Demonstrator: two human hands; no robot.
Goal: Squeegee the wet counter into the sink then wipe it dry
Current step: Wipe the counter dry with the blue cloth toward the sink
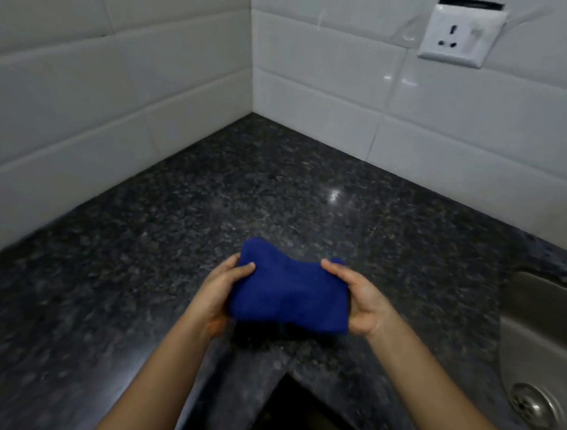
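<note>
A folded blue cloth [288,292] is held a little above the dark speckled granite counter [211,194], casting a shadow beneath it. My left hand [220,295] grips its left edge, thumb on top. My right hand [359,301] grips its right edge the same way. The steel sink [538,343] lies at the right edge of the view, its drain [533,407] visible low down. No squeegee is in view.
White tiled walls [117,107] meet in a corner behind the counter. A white wall socket [462,35] sits high on the right wall. The counter's front edge forms an inner corner near my forearms, with a dark gap [298,413] below.
</note>
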